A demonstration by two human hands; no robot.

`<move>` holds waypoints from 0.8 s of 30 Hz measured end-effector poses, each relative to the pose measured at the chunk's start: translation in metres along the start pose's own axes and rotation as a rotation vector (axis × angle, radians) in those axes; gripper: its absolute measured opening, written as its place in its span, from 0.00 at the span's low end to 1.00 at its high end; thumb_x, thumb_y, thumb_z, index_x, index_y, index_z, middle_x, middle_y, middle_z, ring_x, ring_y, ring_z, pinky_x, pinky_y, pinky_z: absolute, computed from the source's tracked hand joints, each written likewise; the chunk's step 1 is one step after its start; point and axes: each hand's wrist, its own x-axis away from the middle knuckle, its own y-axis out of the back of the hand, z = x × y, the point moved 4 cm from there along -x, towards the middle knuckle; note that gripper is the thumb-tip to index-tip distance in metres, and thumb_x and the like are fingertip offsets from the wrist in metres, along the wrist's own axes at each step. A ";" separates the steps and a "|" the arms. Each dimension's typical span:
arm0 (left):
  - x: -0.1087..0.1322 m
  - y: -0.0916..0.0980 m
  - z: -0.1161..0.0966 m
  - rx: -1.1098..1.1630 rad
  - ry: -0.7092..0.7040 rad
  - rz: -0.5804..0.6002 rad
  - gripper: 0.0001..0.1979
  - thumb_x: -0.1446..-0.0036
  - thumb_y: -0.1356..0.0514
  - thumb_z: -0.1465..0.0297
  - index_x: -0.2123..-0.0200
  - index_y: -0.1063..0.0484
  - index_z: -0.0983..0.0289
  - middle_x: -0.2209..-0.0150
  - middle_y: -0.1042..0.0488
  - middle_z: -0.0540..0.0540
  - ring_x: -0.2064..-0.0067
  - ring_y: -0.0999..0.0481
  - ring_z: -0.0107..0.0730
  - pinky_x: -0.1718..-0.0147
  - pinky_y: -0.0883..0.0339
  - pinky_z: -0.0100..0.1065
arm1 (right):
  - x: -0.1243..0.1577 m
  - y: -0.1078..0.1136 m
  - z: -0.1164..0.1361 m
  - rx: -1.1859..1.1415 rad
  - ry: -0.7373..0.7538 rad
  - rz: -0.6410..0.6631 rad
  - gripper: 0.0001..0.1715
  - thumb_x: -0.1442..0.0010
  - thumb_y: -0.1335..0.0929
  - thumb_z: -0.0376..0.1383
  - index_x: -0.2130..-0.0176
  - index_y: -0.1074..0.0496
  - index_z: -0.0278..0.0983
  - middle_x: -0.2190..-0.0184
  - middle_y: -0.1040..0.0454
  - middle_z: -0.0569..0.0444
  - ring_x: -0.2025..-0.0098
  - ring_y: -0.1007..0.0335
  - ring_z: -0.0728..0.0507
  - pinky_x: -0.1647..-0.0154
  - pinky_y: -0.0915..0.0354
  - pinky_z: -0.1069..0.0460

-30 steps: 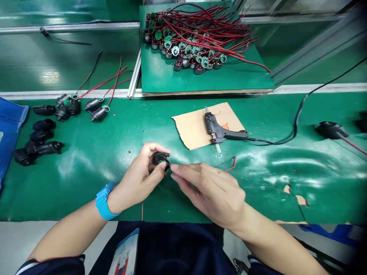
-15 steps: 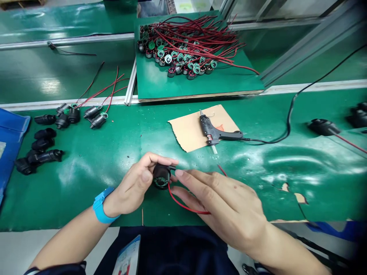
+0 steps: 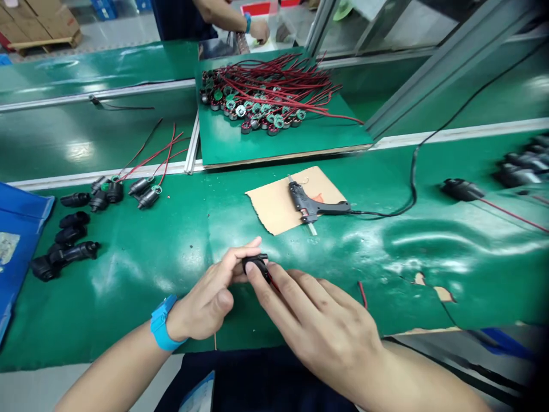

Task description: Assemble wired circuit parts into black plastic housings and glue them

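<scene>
A small black plastic housing (image 3: 257,262) is between my two hands above the front part of the green bench. My left hand (image 3: 210,297) supports it with the fingers behind, its thumb standing away from the part. From the right, my right hand (image 3: 328,315) grips the housing with its fingertips. A red wire (image 3: 273,280) leaves the housing and runs under the right hand, and a red wire end (image 3: 362,294) shows beyond that hand. Most of the housing's lower side is hidden by fingers.
A glue gun (image 3: 315,206) lies on cardboard (image 3: 270,214). Behind, a raised green board (image 3: 274,151) bears many wired round parts (image 3: 257,114). Black housings (image 3: 71,232) lie left, near a blue bin (image 3: 26,229). One wired housing (image 3: 462,189) lies right. A co-worker's hand (image 3: 258,30) is beyond.
The housing has turned, so its end with the green board no longer faces me. My right fingers have moved onto it. The view has shifted, bringing a co-worker's arm into sight.
</scene>
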 end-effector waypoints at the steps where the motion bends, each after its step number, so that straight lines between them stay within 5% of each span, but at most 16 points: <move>1: 0.001 0.000 0.001 -0.030 0.018 0.014 0.44 0.39 0.55 0.36 0.28 0.47 0.55 0.24 0.51 0.60 0.29 0.39 0.57 0.35 0.36 0.52 | 0.006 0.000 -0.009 -0.031 -0.036 0.011 0.20 0.32 0.36 0.28 0.42 0.27 0.32 0.54 0.17 0.48 0.62 0.21 0.44 0.63 0.32 0.49; 4: 0.004 0.013 0.004 -0.177 0.032 -0.123 0.33 0.32 0.52 0.44 0.29 0.46 0.50 0.25 0.48 0.58 0.34 0.32 0.52 0.40 0.30 0.49 | 0.036 0.001 -0.059 -0.105 -0.295 0.009 0.15 0.33 0.34 0.30 0.47 0.28 0.35 0.59 0.18 0.50 0.66 0.22 0.47 0.66 0.32 0.53; 8: -0.001 0.043 0.014 -0.461 0.018 -0.374 0.22 0.30 0.43 0.57 0.36 0.36 0.50 0.33 0.35 0.57 0.39 0.27 0.49 0.44 0.29 0.48 | 0.109 -0.006 -0.159 0.092 -0.785 0.111 0.16 0.39 0.30 0.41 0.53 0.29 0.37 0.73 0.25 0.56 0.75 0.28 0.46 0.75 0.39 0.52; 10: -0.006 0.045 0.015 -0.599 -0.009 -0.392 0.22 0.31 0.42 0.57 0.37 0.36 0.51 0.35 0.33 0.58 0.38 0.29 0.50 0.41 0.32 0.51 | 0.148 -0.015 -0.209 0.135 -1.016 0.202 0.19 0.41 0.30 0.44 0.53 0.29 0.38 0.75 0.26 0.55 0.75 0.29 0.43 0.76 0.43 0.51; 14: -0.006 0.026 0.004 -0.792 -0.018 -0.310 0.25 0.31 0.43 0.55 0.35 0.39 0.52 0.31 0.39 0.60 0.30 0.37 0.51 0.34 0.40 0.56 | 0.173 -0.041 -0.271 0.072 -1.062 0.128 0.22 0.38 0.35 0.54 0.58 0.29 0.38 0.74 0.26 0.47 0.75 0.31 0.40 0.75 0.42 0.48; 17: -0.009 0.026 -0.009 -0.886 0.054 -0.325 0.30 0.31 0.46 0.51 0.32 0.44 0.55 0.28 0.44 0.63 0.26 0.45 0.52 0.32 0.44 0.57 | 0.164 -0.055 -0.287 0.094 -1.038 0.019 0.32 0.37 0.41 0.59 0.55 0.29 0.37 0.67 0.26 0.36 0.65 0.27 0.28 0.69 0.41 0.41; 19: -0.016 0.045 -0.020 -0.966 0.097 -0.400 0.35 0.32 0.48 0.48 0.29 0.49 0.58 0.26 0.48 0.65 0.24 0.50 0.52 0.30 0.50 0.59 | 0.152 -0.056 -0.281 0.115 -0.961 -0.026 0.36 0.37 0.42 0.61 0.50 0.29 0.37 0.62 0.26 0.33 0.55 0.27 0.21 0.63 0.39 0.36; 21: -0.028 0.084 -0.030 -1.064 0.161 -0.509 0.43 0.34 0.48 0.45 0.26 0.55 0.63 0.25 0.51 0.68 0.24 0.54 0.56 0.29 0.56 0.61 | 0.143 -0.053 -0.263 0.087 -0.884 -0.046 0.38 0.35 0.42 0.62 0.45 0.30 0.37 0.59 0.26 0.35 0.49 0.29 0.18 0.57 0.37 0.34; 24: -0.055 0.169 -0.037 -1.248 0.360 -0.737 0.54 0.41 0.43 0.41 0.26 0.58 0.71 0.25 0.55 0.76 0.24 0.59 0.67 0.30 0.62 0.66 | 0.138 -0.051 -0.231 -0.007 -0.823 -0.057 0.35 0.35 0.40 0.61 0.43 0.30 0.40 0.62 0.24 0.39 0.56 0.24 0.23 0.59 0.34 0.36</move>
